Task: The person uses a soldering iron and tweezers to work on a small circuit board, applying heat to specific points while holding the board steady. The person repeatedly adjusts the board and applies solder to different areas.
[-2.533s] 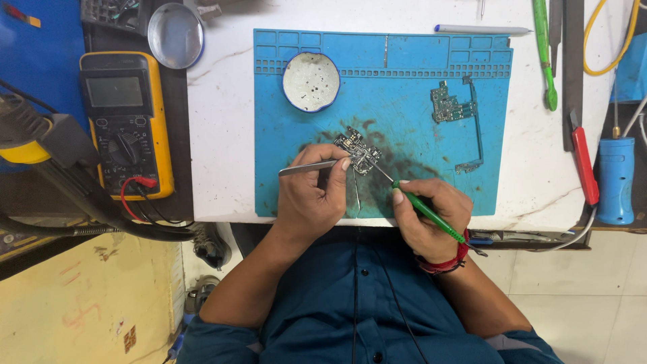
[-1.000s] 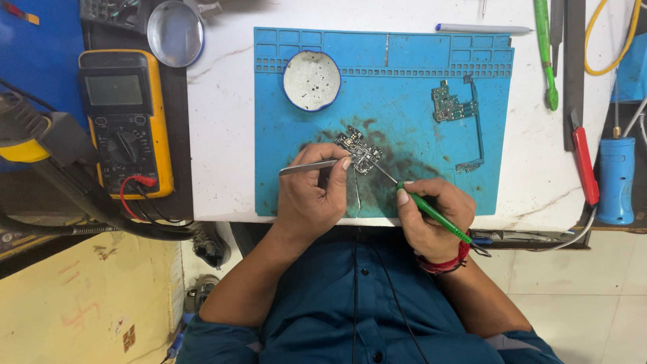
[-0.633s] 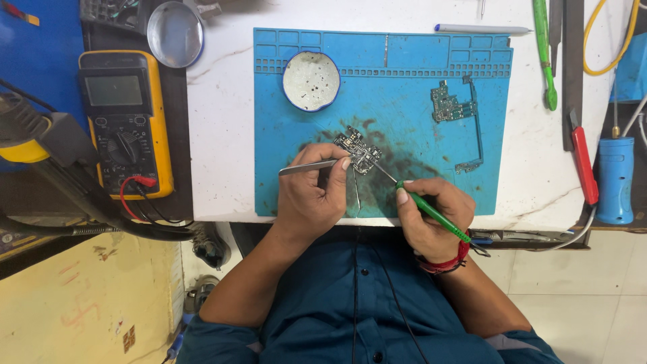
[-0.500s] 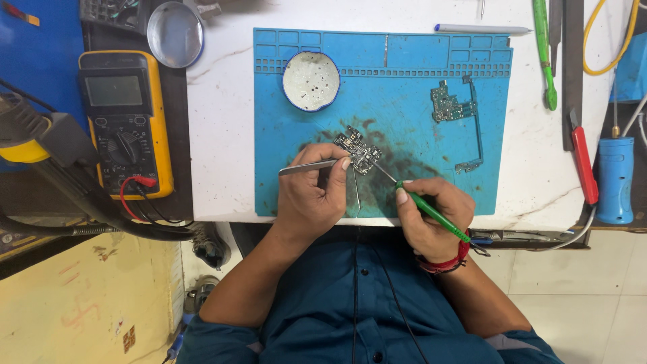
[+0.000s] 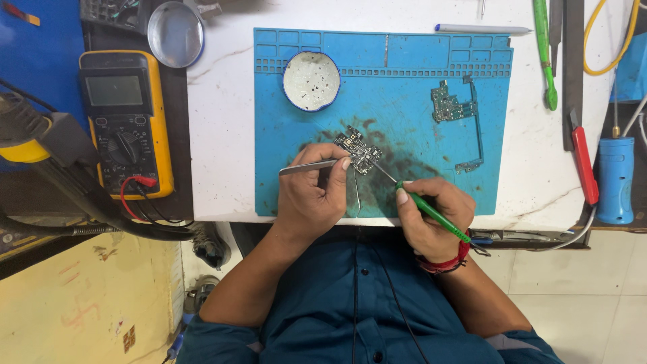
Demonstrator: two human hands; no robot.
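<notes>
Pinching tweezers in your left hand, right hand clamping the green tool; a slip toward twelve o'clock could scratch the circuit board.

View: 1 head-worn camera, no second view to share with.
Direction: straight down onto the blue work mat and white bench.
Nearness: close, both forearms fill the lower frame.
Bottom edge: the wearer's own torso.

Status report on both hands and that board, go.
Left hand pins small circuit board with tweezers. Right hand holds green-handled probe, tip at board. Nothing blocking.
</notes>
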